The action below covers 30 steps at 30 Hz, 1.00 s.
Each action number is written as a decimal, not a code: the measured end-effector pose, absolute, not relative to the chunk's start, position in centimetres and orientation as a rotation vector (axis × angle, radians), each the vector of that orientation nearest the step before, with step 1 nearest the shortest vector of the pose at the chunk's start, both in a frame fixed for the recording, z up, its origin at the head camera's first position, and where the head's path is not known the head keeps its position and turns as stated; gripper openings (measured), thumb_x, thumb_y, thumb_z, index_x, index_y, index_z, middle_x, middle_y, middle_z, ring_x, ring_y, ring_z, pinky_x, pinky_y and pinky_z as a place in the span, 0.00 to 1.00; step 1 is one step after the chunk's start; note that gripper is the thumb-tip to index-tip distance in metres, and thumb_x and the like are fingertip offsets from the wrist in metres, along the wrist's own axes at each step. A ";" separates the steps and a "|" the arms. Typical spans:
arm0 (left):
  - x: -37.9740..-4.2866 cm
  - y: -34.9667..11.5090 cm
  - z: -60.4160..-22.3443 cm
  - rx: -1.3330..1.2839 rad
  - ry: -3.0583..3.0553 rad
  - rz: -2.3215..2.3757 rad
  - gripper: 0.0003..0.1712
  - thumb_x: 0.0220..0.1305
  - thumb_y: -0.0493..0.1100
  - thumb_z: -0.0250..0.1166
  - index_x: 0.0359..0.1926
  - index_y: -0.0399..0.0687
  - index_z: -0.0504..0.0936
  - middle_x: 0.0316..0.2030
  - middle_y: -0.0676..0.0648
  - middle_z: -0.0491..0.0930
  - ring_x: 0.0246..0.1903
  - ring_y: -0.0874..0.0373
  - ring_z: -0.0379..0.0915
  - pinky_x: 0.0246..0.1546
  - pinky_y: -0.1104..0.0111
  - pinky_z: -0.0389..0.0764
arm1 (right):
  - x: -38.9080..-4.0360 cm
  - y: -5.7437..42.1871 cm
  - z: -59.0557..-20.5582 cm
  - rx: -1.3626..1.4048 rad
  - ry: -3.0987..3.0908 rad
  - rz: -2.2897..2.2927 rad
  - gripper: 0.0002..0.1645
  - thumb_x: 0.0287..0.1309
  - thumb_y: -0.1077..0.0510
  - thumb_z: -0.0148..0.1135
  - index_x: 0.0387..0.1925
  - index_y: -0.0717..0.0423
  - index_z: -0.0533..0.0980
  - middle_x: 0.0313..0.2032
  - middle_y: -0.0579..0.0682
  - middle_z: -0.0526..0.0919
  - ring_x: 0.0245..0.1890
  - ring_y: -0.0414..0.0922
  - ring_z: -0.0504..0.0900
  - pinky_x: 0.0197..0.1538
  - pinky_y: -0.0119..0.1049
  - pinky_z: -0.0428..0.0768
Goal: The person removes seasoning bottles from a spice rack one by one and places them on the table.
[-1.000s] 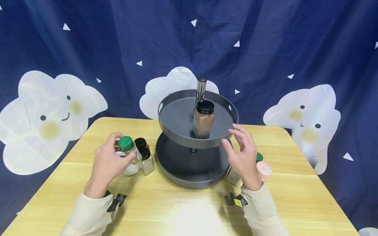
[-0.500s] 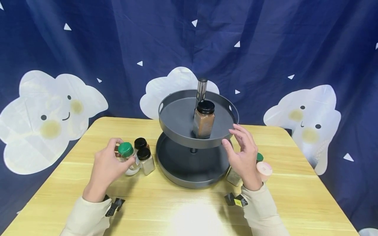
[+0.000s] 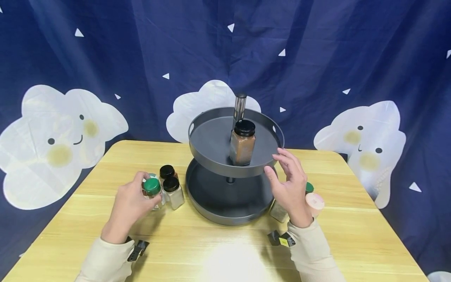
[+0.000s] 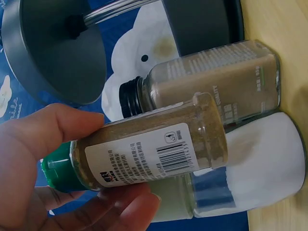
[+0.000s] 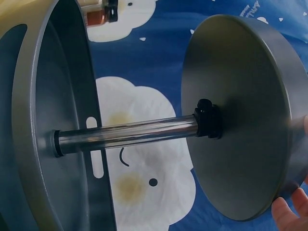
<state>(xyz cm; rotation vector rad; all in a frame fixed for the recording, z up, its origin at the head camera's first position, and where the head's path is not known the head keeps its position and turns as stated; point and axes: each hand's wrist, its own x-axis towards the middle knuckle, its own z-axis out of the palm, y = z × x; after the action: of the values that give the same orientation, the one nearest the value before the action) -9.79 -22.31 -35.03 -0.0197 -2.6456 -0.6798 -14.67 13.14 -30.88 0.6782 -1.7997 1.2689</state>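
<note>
My left hand [image 3: 127, 201] holds a spice jar [image 4: 149, 144] by its upper part, thumb on one side and fingers on the other. It has a green cap [image 3: 152, 187], brown contents and a white barcode label. Close by stand a black-capped jar of beige powder [image 3: 175, 194], another black-capped jar [image 3: 167, 171] and a jar with white contents [image 4: 264, 163]. My right hand [image 3: 290, 188] touches the outer rim of the upper tray [image 3: 225, 169] of a dark grey two-tier stand, its fingers loosely bent. On that tray stands a black-capped jar of brown powder [image 3: 243, 145].
The stand's lower tray [image 3: 225, 217] sits on the wooden table [image 3: 197, 250], joined to the upper one by a metal post [image 5: 130, 134]. Partly behind my right hand are a pink-lidded container [image 3: 315, 201], a green cap [image 3: 309, 188] and a jar [image 3: 279, 212]. A blue cloud-patterned curtain [image 3: 299, 39] hangs behind.
My left hand has lowered the green-capped spice jar and brought it slightly nearer, beside the black-capped jars. My right hand and the stand have stayed in place.
</note>
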 end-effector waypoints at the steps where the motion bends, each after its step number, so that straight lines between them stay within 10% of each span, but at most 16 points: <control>1: -9.8 -22.3 -35.1 -0.025 -2.648 -0.678 0.29 0.40 0.41 0.72 0.43 0.34 0.71 0.25 0.37 0.80 0.23 0.46 0.75 0.25 0.51 0.78 | -14.7 13.1 -30.9 0.677 -1.800 1.269 0.20 0.38 0.83 0.65 0.39 0.80 0.73 0.47 0.79 0.73 0.50 0.65 0.74 0.59 0.27 0.70; 30: -9.7 -21.2 -36.9 -0.056 -2.762 -0.652 0.27 0.39 0.41 0.76 0.38 0.37 0.72 0.29 0.38 0.81 0.27 0.44 0.75 0.29 0.50 0.78 | -15.7 13.7 -32.0 0.688 -1.791 1.288 0.20 0.40 0.80 0.65 0.41 0.76 0.75 0.50 0.74 0.74 0.52 0.63 0.74 0.60 0.30 0.71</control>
<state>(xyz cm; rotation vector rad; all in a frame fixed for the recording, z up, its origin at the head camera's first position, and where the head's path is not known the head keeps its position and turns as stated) -9.72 -21.24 -36.92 -0.0556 -2.7623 -0.6516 -15.69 13.68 -32.04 0.6885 -1.7913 1.2880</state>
